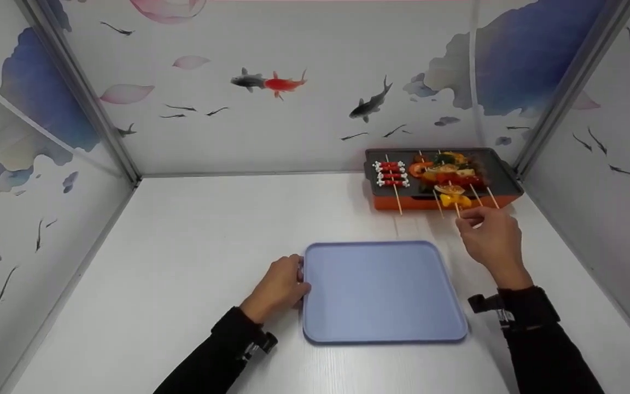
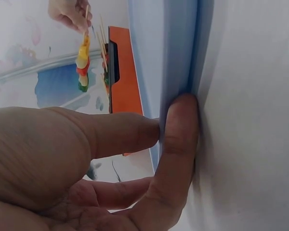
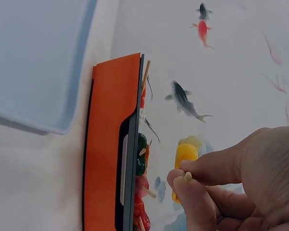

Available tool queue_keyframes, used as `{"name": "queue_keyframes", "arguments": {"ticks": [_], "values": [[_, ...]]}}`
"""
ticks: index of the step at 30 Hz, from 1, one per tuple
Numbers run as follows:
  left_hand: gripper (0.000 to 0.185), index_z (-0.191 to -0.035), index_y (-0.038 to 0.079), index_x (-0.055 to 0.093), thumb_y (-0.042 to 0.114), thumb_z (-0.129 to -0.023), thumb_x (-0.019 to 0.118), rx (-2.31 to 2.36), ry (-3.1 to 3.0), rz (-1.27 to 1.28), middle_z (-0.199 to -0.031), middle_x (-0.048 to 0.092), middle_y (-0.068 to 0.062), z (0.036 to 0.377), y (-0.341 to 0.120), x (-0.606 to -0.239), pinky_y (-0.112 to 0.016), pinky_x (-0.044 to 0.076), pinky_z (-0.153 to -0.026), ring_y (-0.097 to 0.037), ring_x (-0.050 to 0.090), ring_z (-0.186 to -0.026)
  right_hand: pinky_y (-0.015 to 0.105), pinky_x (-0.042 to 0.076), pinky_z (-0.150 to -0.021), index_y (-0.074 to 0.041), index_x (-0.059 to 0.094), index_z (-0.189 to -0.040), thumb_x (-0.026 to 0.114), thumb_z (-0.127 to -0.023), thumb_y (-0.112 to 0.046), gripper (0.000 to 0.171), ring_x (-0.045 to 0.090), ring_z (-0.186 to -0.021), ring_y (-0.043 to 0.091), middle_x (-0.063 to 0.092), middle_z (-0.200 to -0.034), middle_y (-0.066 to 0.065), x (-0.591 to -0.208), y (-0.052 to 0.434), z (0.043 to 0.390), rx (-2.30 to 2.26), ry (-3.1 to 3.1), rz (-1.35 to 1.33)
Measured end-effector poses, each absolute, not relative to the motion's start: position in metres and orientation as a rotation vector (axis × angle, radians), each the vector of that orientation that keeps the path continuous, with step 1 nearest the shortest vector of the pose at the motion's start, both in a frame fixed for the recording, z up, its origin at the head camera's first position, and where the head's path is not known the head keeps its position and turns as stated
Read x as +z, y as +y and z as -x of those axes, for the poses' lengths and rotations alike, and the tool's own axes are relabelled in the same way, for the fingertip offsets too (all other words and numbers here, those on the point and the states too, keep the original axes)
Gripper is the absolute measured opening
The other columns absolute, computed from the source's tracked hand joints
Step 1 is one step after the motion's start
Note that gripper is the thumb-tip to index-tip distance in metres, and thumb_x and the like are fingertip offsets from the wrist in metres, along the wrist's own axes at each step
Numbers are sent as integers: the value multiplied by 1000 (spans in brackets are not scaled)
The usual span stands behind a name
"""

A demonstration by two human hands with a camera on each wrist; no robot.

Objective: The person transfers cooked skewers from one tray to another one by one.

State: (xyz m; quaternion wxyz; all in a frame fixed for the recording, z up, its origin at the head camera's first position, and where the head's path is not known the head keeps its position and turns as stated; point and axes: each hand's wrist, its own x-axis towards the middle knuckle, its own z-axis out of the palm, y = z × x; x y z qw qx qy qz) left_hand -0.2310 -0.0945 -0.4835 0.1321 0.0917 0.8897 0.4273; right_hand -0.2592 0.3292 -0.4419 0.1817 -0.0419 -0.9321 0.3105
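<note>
Two hands are working at opposite sides of the blue tray [image 1: 380,290]. The left hand [image 1: 278,289] is gripping the tray's left rim, thumb and fingers [image 2: 180,144] curled against the edge. The right hand [image 1: 491,236] is pinching the stick end of a vegetable skewer [image 1: 453,196], which is hanging out over the front lip of the orange grill [image 1: 441,203]. That grill is sitting in the far right corner, close to both walls, with more skewers [image 1: 392,174] lying across its dark plate. White table [image 1: 194,241] is lying open to the left, and a bare strip is separating tray and grill.
</note>
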Motion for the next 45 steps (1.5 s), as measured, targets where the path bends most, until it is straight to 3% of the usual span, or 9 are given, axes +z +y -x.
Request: {"name": "queue_keyframes", "arguments": {"ticks": [12,21,29,39,45], "values": [[62,-156,-19,55,-9,-97,72,1234,2603,-238,-101,64,-13,232,-90,-482,-30,71,-66,-21,73,-89,29,51,-68,4,86,-117,83,-106,-13,20,75,-82,33,85,-101,22,-438,306,251,910,-2595,18],[53,-147,-17,60,-9,-96,73,1208,2624,-256,-96,61,-10,230,-89,-483,-29,68,-64,-18,69,-83,34,54,-74,-1,87,-115,83,-106,-10,13,74,-86,31,84,-101,18,-440,292,241,921,-2604,-54],[43,-139,-14,63,-10,-97,72,1284,2570,-223,-97,65,-13,227,-90,-480,-34,73,-66,-22,78,-82,29,51,-71,-2,86,-112,82,-107,-13,13,71,-81,25,82,-97,16,-438,274,236,973,-2659,-55],[42,-139,-14,63,-8,-99,73,1279,2570,-218,-96,63,-10,228,-91,-480,-33,72,-65,-18,74,-80,27,47,-65,-4,86,-110,85,-105,-12,10,65,-74,19,82,-94,13,-439,257,229,1015,-2697,-67],[41,-138,-12,63,-7,-99,74,1277,2565,-204,-98,64,-11,227,-91,-480,-34,72,-65,-20,75,-80,27,48,-68,-4,87,-109,85,-105,-11,8,65,-76,18,82,-93,11,-444,250,227,1013,-2711,-113]]}}
